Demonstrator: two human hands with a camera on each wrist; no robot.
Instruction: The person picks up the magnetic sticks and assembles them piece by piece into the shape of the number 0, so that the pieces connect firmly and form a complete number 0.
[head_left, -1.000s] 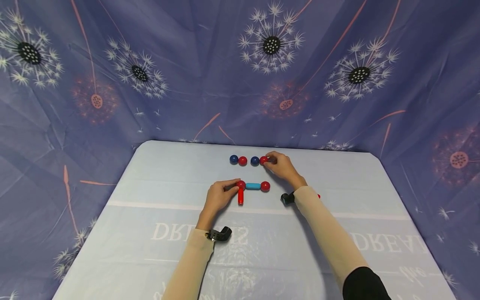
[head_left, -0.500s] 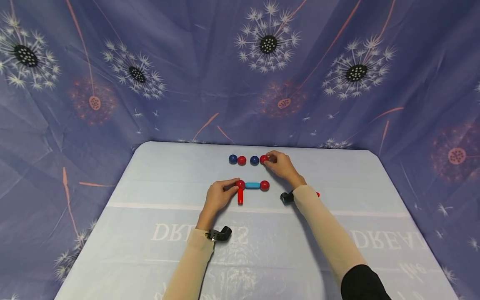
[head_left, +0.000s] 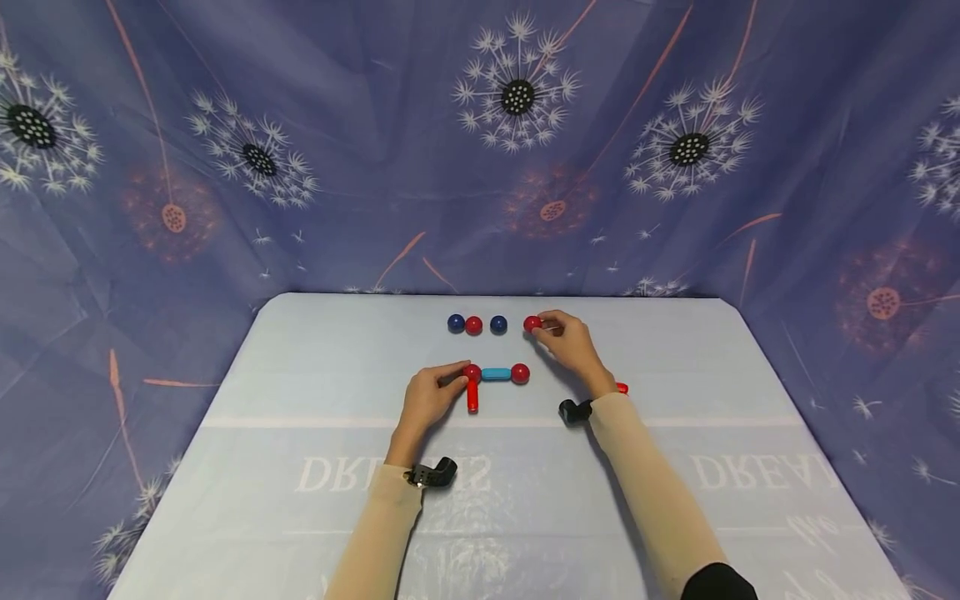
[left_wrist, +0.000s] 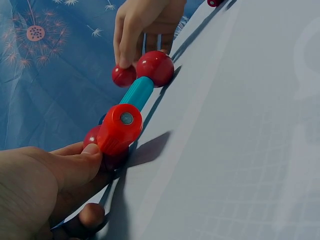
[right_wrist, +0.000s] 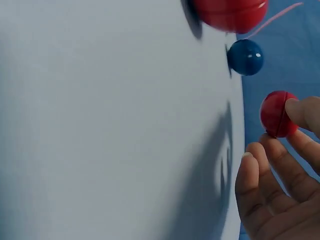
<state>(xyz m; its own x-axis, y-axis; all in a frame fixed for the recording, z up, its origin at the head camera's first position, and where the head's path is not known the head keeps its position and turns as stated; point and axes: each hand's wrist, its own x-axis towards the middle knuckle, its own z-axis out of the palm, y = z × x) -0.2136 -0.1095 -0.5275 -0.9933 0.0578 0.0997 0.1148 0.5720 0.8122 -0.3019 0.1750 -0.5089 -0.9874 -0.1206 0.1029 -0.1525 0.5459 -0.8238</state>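
Observation:
My left hand [head_left: 431, 402] pinches a red ball [head_left: 472, 372] at the corner of a joined piece. From that ball a light blue rod [head_left: 496, 375] runs right to another red ball [head_left: 521, 373], and a red rod [head_left: 472, 397] points toward me. The red rod's end shows a silver disc [left_wrist: 127, 118] in the left wrist view. Farther back, my right hand [head_left: 572, 346] holds a separate red ball [right_wrist: 278, 114] between thumb and fingers. Left of it, apart, sits a dark blue ball [head_left: 498, 325].
Another dark blue ball [head_left: 456, 323] and a red ball [head_left: 474, 326] touch each other at the back of the white-covered table [head_left: 337, 350]. A red piece [head_left: 622, 388] is mostly hidden behind my right sleeve. Patterned blue cloth [head_left: 360, 167] hangs beyond the far edge.
My right hand has drawn its red ball rightward, away from the dark blue ball it sat against. The left hand keeps its hold on the joined piece. The head view has shifted slightly.

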